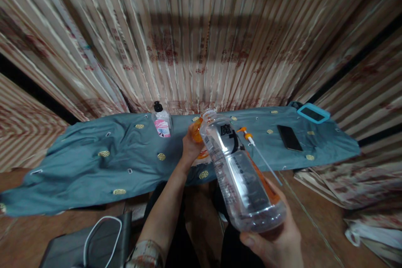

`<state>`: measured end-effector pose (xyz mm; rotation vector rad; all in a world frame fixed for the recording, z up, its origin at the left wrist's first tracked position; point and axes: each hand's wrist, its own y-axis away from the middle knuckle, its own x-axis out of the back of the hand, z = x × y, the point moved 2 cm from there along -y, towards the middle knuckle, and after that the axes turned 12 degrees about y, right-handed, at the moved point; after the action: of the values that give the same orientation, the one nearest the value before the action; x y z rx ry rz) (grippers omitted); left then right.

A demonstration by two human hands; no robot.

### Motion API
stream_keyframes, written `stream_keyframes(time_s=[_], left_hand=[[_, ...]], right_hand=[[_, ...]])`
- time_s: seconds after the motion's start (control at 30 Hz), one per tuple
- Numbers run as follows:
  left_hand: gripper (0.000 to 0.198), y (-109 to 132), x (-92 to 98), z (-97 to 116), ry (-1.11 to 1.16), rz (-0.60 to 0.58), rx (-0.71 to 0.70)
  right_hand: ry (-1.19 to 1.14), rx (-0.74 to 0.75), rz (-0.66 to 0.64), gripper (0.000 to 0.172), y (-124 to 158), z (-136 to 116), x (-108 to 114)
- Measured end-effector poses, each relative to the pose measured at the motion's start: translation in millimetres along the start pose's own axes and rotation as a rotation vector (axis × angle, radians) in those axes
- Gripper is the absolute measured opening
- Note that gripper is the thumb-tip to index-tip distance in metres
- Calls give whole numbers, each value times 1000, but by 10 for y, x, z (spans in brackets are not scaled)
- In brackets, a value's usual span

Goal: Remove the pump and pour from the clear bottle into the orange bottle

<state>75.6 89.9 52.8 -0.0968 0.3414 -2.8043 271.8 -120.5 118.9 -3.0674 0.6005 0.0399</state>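
Observation:
My right hand (279, 240) grips the base of a large clear plastic bottle (234, 167) with black lettering and an orange label panel. The bottle is tilted, its open mouth up and away from me, close to an orange bottle (197, 129). My left hand (190, 144) is closed round that orange bottle, which the clear one partly hides. Whether the two mouths touch, I cannot tell. An orange-and-white pump head (248, 137) with a long clear tube lies on the cloth to the right.
A blue-green patterned cloth (75, 167) covers the bench. On it are a black-pump bottle with pink label (162, 123), a dark phone (289, 137) and a light-blue-framed device (313, 113). Striped curtains (207, 50) hang close behind. A dark box (72, 238) with a white cable stands lower left.

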Motion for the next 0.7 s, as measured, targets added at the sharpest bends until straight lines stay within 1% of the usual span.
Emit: stream_keyframes(time_s=[0.17, 0.37, 0.47, 0.57, 0.7], left_hand=[[51, 1, 3, 33, 22, 2, -23], [49, 5, -2, 43, 37, 15, 19], [48, 9, -6, 32, 61, 14, -2], [47, 12, -4, 29, 71, 15, -24], [45, 11, 1, 59, 52, 10, 7]], right_hand=[[14, -17, -3, 107, 6, 4, 11], [17, -8, -27, 104, 5, -4, 10], [13, -26, -11, 106, 4, -1, 2], [-1, -30, -19, 105, 2, 20, 9], [43, -8, -28, 104, 0, 39, 37]])
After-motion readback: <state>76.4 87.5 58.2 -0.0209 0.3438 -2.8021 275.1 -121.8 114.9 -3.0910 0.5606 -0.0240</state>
